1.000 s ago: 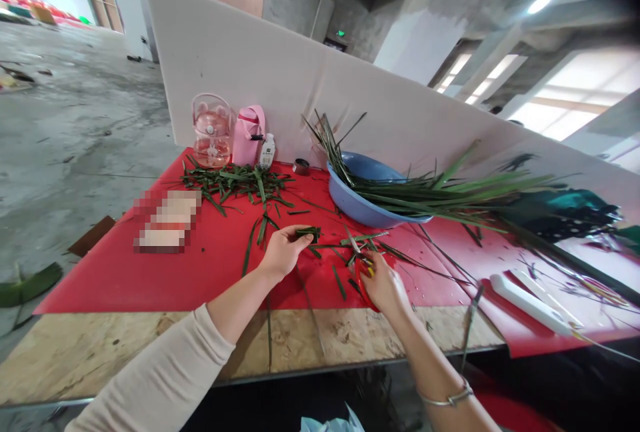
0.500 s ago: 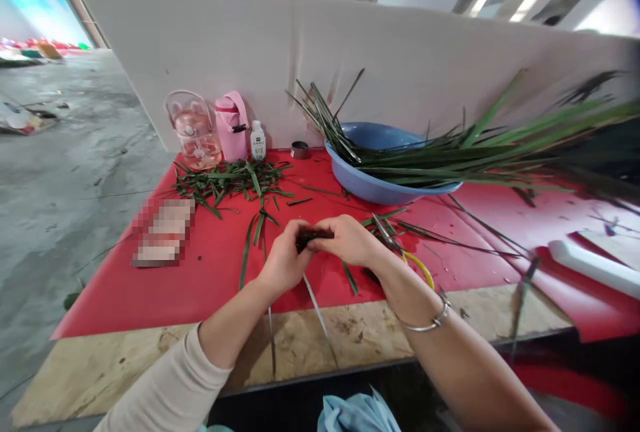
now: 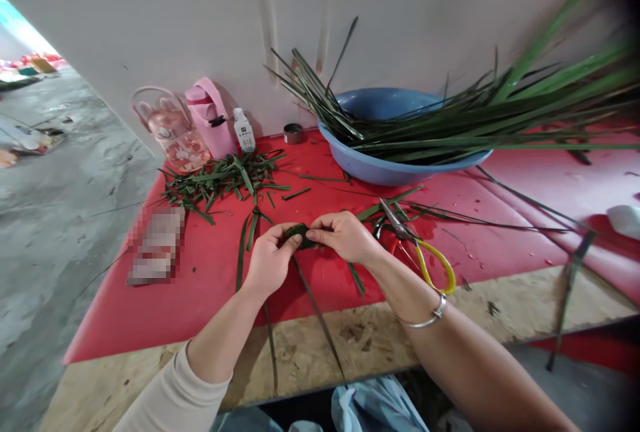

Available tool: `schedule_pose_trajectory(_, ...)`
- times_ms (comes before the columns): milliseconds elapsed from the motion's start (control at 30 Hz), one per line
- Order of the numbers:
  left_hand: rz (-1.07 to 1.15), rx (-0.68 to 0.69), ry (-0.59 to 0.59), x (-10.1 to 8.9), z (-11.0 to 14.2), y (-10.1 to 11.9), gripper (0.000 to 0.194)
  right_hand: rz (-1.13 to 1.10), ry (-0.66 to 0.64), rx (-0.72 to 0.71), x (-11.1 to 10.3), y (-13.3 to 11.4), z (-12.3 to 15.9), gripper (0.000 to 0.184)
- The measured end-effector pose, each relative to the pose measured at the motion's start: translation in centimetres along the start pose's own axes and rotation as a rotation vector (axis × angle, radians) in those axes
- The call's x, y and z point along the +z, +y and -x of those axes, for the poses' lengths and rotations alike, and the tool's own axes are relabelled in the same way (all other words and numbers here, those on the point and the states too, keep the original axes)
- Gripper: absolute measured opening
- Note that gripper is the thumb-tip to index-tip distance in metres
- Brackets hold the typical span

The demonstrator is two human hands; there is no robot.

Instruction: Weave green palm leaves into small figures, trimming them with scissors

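Observation:
Between the fingertips of both hands is a small dark green piece of folded leaf [image 3: 298, 235], its far detail too small to make out. My left hand [image 3: 273, 255] pinches its left side, while my right hand [image 3: 343, 237] grips the right side with thumb and fingers. Long thin leaf strips [image 3: 320, 315] trail down from the piece over the table's front edge. Just right of my right hand lie scissors [image 3: 425, 255] with yellow handles, their blades pointing up and left. A loose leaf strip [image 3: 242, 252] rests left of my left hand.
A blue basin [image 3: 400, 169] holds long green leaves [image 3: 450, 139] at the back right. Cut leaf scraps [image 3: 215, 182] lie in a pile before a pink bottle holder [image 3: 210, 119], a clear pink jug [image 3: 177, 139] and a white bottle [image 3: 244, 131]. A white panel [image 3: 200, 19] stands behind.
The view has tilted downward. My hands have turned and spread slightly, so the leaf piece shows more between the fingertips. Both hands keep hold of it.

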State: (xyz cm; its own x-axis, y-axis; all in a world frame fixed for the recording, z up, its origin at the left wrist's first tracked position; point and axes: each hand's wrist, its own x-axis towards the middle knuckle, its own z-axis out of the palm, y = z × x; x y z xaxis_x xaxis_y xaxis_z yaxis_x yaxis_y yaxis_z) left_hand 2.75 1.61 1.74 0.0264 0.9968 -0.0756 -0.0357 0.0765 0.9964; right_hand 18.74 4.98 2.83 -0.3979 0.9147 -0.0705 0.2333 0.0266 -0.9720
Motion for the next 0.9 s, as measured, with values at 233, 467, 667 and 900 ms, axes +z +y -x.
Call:
schedule_pose_trajectory(233,0.029,-0.052,0.014,-0.4,-0.2,0.4,0.03,0.102,0.024,-0.094,-1.9,-0.1,0.1,0.019)
schedule_pose_trajectory(467,0.093,-0.025,0.155,-1.4,-1.0,0.4,0.031,0.12,0.553,-0.175,-5.4,0.1,0.1,0.018)
schedule_pose_trajectory(667,0.214,-0.026,0.199,-1.9,-1.3,-0.6,0.036,-0.142,1.225,-0.5,-8.1,-0.8,0.2,0.014)
schedule_pose_trajectory(900,0.213,0.052,0.323,-2.4,-1.4,0.1,0.033,-0.91,1.304,-0.426,-13.9,-3.7,5.5,0.034)
